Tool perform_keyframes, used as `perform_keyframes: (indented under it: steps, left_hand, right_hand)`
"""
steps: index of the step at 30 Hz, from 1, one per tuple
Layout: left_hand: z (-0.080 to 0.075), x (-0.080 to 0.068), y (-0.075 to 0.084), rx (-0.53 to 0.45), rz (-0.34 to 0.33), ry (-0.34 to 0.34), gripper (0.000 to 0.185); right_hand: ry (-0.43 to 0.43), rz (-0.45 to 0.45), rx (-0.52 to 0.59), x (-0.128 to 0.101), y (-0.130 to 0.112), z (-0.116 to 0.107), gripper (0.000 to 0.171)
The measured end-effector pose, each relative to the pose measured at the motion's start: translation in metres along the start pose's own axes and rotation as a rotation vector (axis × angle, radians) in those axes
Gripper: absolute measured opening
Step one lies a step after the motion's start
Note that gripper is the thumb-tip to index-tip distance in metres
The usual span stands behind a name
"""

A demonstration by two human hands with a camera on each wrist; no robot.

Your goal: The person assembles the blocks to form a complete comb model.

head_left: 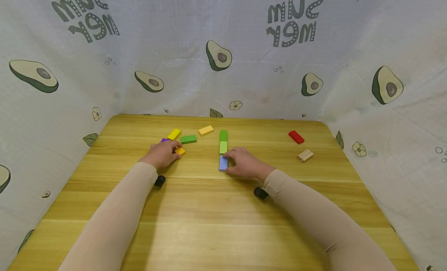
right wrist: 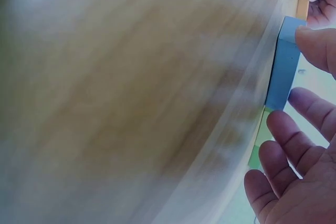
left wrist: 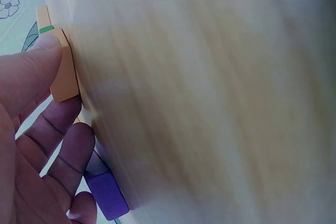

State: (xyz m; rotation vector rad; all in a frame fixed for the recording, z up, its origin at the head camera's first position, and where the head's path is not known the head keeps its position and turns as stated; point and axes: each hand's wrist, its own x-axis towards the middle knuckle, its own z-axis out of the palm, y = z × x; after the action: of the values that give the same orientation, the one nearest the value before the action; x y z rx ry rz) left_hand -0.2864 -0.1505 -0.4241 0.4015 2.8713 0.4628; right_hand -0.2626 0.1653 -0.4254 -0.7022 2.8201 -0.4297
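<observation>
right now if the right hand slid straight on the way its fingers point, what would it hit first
The right hand already touches the blue block with its fingertips pointing left. Past the block the table looks bare until the left hand and its orange block, though depth is uncertain.

Cloth backdrop (head_left: 244, 80), far side: "SUM MER" printed twice in dark letters, mirrored, at far left and far right. No other readable text or numbers.
</observation>
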Motion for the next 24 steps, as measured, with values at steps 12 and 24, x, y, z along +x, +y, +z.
perform_keyframes:
  steps: [12, 24]
  left_hand:
    - [0.0000, -0.0004, 0.0000, -0.015, -0.004, 0.000, 0.036]
    - [0.0005, 0.0013, -0.0006, -0.008, -0.017, -0.003, 0.037]
  right_hand:
    - [-0.020, 0.013, 0.008, 0.0014, -0.0037, -0.0031, 0.054]
    - [-0.010, 0.002, 0.015, 0.0046, -0.0026, -0.0033, 0.053]
